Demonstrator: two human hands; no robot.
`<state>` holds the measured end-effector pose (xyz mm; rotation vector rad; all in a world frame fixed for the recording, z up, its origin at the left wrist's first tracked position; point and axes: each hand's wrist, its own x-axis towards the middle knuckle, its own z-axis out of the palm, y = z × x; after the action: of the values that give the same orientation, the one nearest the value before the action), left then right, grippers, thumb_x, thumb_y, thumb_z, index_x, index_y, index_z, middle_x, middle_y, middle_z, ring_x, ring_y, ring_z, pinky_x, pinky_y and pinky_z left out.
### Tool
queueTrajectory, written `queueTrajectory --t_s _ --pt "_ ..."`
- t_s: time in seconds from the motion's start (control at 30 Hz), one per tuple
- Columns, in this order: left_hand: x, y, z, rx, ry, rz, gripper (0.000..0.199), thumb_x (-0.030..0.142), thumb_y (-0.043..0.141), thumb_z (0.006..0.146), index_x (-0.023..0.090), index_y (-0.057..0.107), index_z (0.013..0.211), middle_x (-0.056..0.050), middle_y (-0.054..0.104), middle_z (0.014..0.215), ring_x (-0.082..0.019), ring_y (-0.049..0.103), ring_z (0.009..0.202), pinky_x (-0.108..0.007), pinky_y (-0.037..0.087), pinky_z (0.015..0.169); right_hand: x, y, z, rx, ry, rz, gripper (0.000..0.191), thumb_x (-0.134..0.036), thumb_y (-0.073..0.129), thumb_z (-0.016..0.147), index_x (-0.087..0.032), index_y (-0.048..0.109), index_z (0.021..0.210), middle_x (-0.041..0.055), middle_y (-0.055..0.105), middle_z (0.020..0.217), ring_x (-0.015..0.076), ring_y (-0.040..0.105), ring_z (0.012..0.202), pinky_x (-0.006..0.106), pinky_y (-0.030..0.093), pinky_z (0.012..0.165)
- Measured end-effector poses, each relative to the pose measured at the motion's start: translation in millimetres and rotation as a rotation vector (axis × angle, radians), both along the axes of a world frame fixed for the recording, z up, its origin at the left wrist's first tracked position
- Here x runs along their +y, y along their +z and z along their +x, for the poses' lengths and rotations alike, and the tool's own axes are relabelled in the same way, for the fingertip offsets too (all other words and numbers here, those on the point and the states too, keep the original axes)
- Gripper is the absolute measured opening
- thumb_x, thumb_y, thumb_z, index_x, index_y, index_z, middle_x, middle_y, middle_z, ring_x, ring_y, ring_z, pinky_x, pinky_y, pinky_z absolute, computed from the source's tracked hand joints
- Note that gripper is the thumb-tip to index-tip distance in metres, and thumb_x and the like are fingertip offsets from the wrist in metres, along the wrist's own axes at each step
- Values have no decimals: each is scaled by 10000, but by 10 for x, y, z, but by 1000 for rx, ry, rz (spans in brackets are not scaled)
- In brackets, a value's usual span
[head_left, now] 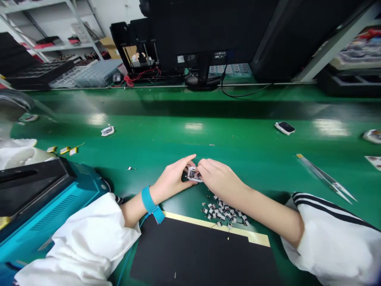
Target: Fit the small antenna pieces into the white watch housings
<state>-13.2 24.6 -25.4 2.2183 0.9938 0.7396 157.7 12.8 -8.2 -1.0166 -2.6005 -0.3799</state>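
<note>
Between my two hands is an opened smartwatch case [192, 173], white-rimmed with dark electronic parts inside. My left hand [174, 176] grips its left side, thumb along the near edge and fingers behind. At the case's right side, the fingers of my right hand [216, 174] are pinched together, and their tips hide whatever they may hold. A blue wrist strap [149, 200] circles my left wrist. Under my right forearm lies a pile of small silvery parts with short leads [222, 212], partly covered by the arm.
Tweezers [326, 176] and a watch with a dark screen [285, 127] lie to the right. Another opened case [107, 131] and yellow-edged batteries [65, 150] lie left. A black mat [193, 254] is in front, a teal machine [62, 214] at left, a monitor [208, 31] behind.
</note>
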Motion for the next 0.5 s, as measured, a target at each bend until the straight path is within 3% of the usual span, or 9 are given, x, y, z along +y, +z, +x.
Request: queueTrajectory --t_s 0.3,0.5 --pt "-30 18 17 -156 -5 -161 652 189 660 645 190 327 1205 -27 559 958 -93 572 804 -218 503 778 86 -26 30 66 104 118 146 -155 463 786 -122 542 667 35 482 628 147 423 598 264 330 546" --pt "-35 27 24 -174 -10 -199 648 224 681 629 186 343 1180 -25 574 932 -102 579 817 -220 504 776 150 -127 19 313 146 -120 209 -197 424 831 -122 562 692 28 521 653 112 466 631 217 395 580"
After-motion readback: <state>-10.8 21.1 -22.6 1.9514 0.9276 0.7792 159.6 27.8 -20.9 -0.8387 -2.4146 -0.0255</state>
